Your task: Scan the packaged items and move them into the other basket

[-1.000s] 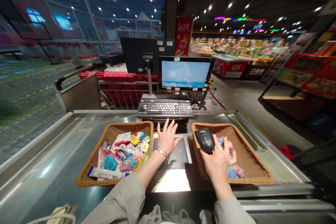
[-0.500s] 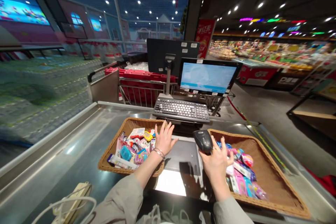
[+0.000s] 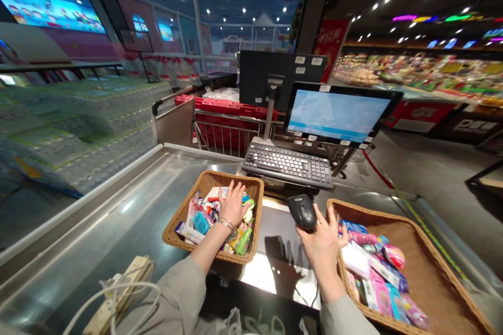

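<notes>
My left hand is over the left wicker basket, fingers spread, palm toward the small packaged goods; whether it touches them I cannot tell. Among those goods are a blue pack and a green item. My right hand grips a black barcode scanner, its head pointing up and left above the counter; the handle is mostly hidden. Just right of that hand, a second wicker basket contains several packs, including a pink one and a white box.
A black keyboard and a lit monitor stand behind the baskets. On the metal counter, a power strip with white cable lies front left. Beyond the counter is a cart with red crates.
My left hand has moved left, from the basket's right edge to over its contents. My right hand still grips the scanner. The whole view has shifted.
</notes>
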